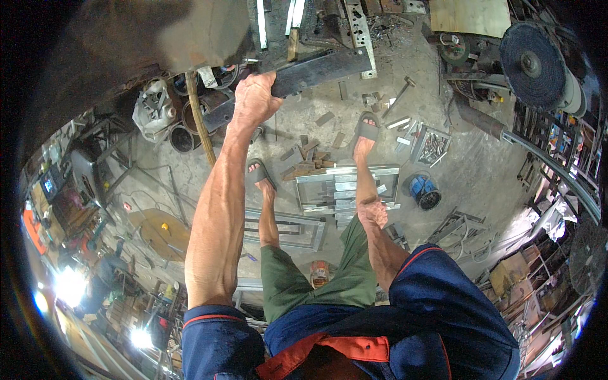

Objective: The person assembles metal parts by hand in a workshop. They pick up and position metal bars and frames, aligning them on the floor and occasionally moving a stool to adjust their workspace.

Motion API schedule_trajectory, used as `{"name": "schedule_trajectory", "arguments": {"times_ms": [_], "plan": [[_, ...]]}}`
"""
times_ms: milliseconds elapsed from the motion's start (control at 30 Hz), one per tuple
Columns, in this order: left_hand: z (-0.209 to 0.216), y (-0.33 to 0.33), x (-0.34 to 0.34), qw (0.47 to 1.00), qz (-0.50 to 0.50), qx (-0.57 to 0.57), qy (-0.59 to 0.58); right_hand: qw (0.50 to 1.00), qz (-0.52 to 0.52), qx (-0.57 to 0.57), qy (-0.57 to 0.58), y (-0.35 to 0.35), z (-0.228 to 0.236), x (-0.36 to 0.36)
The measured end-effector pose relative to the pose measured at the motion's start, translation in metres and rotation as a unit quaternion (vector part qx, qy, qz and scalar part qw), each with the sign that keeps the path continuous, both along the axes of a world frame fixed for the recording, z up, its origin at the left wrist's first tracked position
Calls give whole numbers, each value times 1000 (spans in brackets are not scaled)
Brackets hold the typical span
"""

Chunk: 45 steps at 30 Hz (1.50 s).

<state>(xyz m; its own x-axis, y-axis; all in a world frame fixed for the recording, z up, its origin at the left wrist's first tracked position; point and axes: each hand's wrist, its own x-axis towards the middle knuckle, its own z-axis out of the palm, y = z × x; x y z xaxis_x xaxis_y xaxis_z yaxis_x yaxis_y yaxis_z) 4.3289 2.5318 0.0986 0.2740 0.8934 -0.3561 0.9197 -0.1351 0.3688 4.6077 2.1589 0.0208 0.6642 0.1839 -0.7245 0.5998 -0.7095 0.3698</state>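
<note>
A long, dark, flat metal bar (323, 71) is held slantwise in front of me, its right end farther away than its left. My left hand (255, 98) is closed round it, left of its middle, with the arm stretched forward. By my right knee hangs my right hand (372, 213), seen from above. Its fingers are foreshortened and partly hidden, and nothing shows in it. Below that hand lies a light metal frame (307, 196) with several silvery square tubes (345, 187) on it. Dark short metal offcuts (309, 152) are heaped between my sandalled feet.
A hammer (399, 95) lies on the concrete floor ahead. To the right stand a metal tray of small pieces (432, 144) and a blue-black bucket (424, 192). A wooden stick (201, 120) leans at left near a white bag (154, 111). A large dark disc (532, 65) stands far right.
</note>
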Motion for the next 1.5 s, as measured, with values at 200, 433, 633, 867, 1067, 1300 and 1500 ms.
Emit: {"name": "schedule_trajectory", "arguments": {"times_ms": [200, 433, 633, 867, 1067, 1300, 1500], "plan": [[-2, -6, -2, 1000, 11, 2, -17, 1000, 12, 1, 1, -5, -8, 3], [0, -9, 1, 999, 11, -2, -30, 1000, 10, 5, -2, -4, -8, 3], [0, -16, 2, 999, 8, 16, -43, 1000, 10, 0, 2, 4, 0, 2], [1, -24, 5, 999, -9, 30, -18, 1000, 6, -3, 21, -3, -4, 7], [0, -47, 8, 998, 12, 23, -55, 1000, 1, -16, 15, 5, -1, 4], [-8, -81, 19, 997, 35, 10, -61, 1000, -13, -3, 9, 21, 16, -3], [-9, -101, 24, 997, 30, -1, -65, 1000, -1, -17, 1, 8, 4, 3]]}}
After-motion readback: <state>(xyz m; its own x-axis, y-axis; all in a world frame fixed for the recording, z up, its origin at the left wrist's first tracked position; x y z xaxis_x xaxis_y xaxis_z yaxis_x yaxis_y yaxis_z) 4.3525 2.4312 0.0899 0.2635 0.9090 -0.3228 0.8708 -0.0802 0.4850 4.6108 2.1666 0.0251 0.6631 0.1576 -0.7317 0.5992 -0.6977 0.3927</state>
